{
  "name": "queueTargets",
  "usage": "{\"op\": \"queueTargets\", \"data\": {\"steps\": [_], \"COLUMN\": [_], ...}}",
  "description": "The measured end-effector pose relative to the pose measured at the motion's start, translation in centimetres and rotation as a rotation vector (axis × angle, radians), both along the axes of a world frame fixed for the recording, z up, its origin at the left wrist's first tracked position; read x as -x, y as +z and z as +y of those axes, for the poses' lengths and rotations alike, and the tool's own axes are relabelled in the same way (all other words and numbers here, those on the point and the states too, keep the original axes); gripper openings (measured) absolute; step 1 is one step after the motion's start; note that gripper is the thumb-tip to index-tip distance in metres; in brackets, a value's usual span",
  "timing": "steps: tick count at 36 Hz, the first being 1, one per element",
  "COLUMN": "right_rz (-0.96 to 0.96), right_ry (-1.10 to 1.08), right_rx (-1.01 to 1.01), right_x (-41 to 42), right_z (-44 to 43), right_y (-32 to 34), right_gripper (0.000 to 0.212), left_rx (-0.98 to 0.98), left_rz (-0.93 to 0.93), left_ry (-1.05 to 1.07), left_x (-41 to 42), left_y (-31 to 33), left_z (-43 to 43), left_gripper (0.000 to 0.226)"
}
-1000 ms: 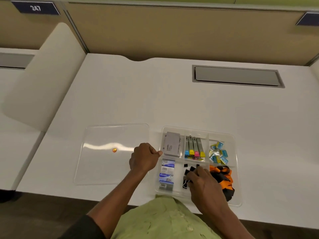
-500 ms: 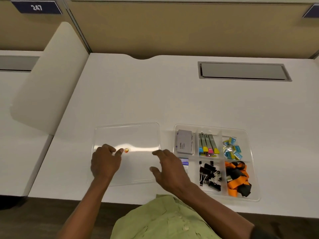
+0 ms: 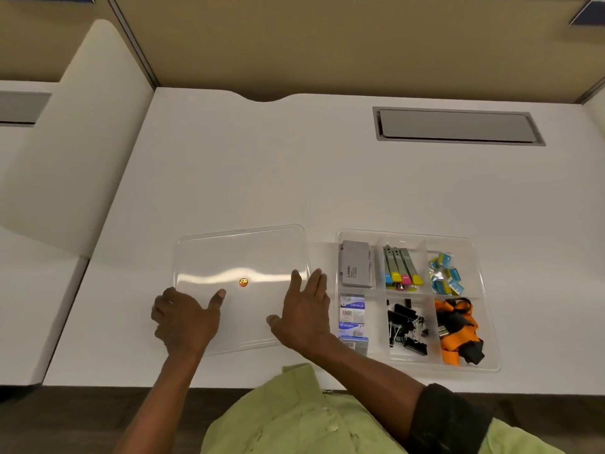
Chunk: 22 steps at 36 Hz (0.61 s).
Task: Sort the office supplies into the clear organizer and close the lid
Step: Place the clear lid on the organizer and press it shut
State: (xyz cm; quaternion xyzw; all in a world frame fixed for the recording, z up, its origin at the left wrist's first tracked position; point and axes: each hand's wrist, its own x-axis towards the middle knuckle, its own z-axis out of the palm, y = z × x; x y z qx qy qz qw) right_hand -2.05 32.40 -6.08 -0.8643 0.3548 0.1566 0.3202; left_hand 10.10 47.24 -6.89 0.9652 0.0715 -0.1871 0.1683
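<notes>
Both grips are spread wide and holding nothing: the left hand [image 3: 183, 319] is lying at the near left corner of the clear lid [image 3: 242, 257], its thumb pointing toward a small orange sticker [image 3: 243, 282] at the lid's middle, while the right hand [image 3: 306, 314] is resting with fingers fanned over the lid's right edge. Whether the palms are pressing on the plastic or only hovering over it cannot be told. The lid is lying flat on the white tabletop [image 3: 294, 178], just to the left of the clear organizer [image 3: 487, 322], with a narrow strip of tabletop showing between them. The organizer is sitting open near the front edge, its six compartments filled. In the far row a grey box [image 3: 356, 263] is lying at the left, highlighters [image 3: 401, 265] with blue, yellow and pink ends are lying side by side in the middle, and small blue and yellow clips [image 3: 446, 269] are piled at the right. In the near row staple boxes [image 3: 352, 317] are stacked at the left, black binder clips [image 3: 406, 326] are heaped in the middle, and an orange and black lanyard [image 3: 458, 332] is bunched at the right. A grey cable hatch [image 3: 456, 125] is sitting flush in the tabletop farther back, and a green shirt [image 3: 294, 417] is filling the bottom of the view.
</notes>
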Motion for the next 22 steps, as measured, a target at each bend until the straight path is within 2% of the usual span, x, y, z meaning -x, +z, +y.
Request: {"op": "queueTargets", "data": {"steps": [6,10,15,18,22], "right_rz": [-0.089,-0.151,-0.247,-0.339,-0.438], "right_ry": [-0.043,-0.153,-0.283,-0.278,-0.266], "right_rx": [-0.009,-0.092,-0.192,-0.192,-0.152], "right_x": [-0.2,-0.8,-1.1,-0.7,0.2], "right_z": [0.0,-0.6,-1.5,-1.7,-2.4], "right_y": [-0.1,0.8,2.4,3.7,6.0], "right_gripper": [0.094,0.096,0.101,0.099,0.099], "left_rx": [-0.043,-0.096,-0.025,-0.042,0.039], "left_rz": [-0.028,-0.022,-0.036,-0.068,-0.112], "left_ry": [-0.047,-0.070,0.031,0.079,0.078], "left_x": [-0.1,-0.5,-1.9,-2.6,-2.8], "left_y": [0.0,0.0,0.5,0.9,2.0], "left_z": [-0.4,-0.4,0.1,0.3,-0.2], "left_gripper": [0.103,0.107,0.103,0.104,0.116]}}
